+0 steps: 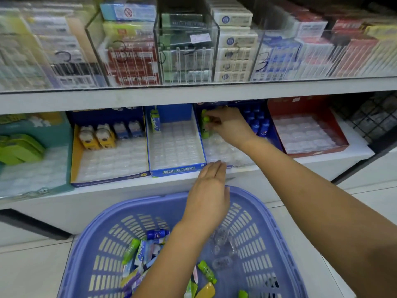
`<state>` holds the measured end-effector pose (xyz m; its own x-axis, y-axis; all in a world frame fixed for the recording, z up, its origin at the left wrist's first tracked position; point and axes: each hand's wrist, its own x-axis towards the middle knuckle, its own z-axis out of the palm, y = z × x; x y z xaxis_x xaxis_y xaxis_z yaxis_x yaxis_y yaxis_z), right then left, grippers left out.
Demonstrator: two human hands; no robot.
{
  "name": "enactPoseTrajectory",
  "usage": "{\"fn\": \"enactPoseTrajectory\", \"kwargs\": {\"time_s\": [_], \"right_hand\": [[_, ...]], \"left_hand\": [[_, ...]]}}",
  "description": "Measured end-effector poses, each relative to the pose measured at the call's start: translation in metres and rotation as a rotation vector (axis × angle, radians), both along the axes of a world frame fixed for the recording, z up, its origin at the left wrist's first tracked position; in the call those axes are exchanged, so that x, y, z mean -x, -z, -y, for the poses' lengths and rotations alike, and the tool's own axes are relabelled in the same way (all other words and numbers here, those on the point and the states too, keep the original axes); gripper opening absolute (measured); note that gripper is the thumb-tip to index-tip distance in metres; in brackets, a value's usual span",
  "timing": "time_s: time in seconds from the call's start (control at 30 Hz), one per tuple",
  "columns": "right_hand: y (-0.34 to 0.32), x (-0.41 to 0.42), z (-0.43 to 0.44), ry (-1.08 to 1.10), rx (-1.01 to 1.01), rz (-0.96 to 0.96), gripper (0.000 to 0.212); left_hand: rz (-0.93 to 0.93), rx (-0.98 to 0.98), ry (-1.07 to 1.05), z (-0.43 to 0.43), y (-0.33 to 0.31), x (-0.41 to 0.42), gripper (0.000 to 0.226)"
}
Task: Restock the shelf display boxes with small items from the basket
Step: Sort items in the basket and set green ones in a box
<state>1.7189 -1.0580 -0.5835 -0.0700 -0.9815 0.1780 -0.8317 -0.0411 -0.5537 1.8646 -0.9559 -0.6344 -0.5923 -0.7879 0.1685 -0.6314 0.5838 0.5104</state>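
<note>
My right hand (231,125) reaches deep into a dark blue display box (277,136) on the lower shelf and pinches a small green bottle (205,125) at its back left corner. My left hand (209,190) hovers flat with straight fingers over the far rim of the purple basket (279,229), holding nothing. In the basket lie several small items: green bottles (206,269), a blue bottle (158,234) and little cartons (139,254). Small blue bottles (256,121) stand at the back of the same box.
To the left stand a blue-and-white box (178,171) with one green-white carton (155,122), and a yellow-blue box (107,179) with bear-shaped items (95,135). A red box (311,147) holds a clear tray on the right. The upper shelf carries clear acrylic bins of packs (187,50).
</note>
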Motion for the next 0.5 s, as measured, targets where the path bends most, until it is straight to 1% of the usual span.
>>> {"fn": "enactPoseTrajectory", "kwargs": {"time_s": [0.07, 0.13, 0.27, 0.4, 0.43, 0.5], "right_hand": [[-0.002, 0.002, 0.003, -0.033, -0.032, -0.048, 0.02], [-0.003, 0.002, 0.004, -0.035, -0.059, -0.075, 0.017], [-0.006, -0.003, 0.001, 0.03, -0.092, -0.027, 0.025], [-0.014, -0.011, -0.008, 0.056, -0.15, -0.121, 0.026], [-0.017, -0.012, -0.013, 0.053, -0.15, -0.13, 0.029], [-0.021, -0.012, -0.026, 0.078, -0.134, -0.138, 0.036]], "left_hand": [[-0.009, -0.001, 0.006, 0.001, 0.0, -0.001, 0.056], [-0.015, -0.009, 0.016, 0.003, 0.0, -0.003, 0.055], [0.005, -0.027, 0.039, 0.004, -0.001, -0.005, 0.056], [0.047, -0.055, 0.084, 0.003, -0.004, -0.01, 0.059], [0.033, -0.076, 0.094, 0.002, -0.005, -0.012, 0.058], [-0.061, -0.111, 0.074, -0.004, -0.005, -0.018, 0.054]]}}
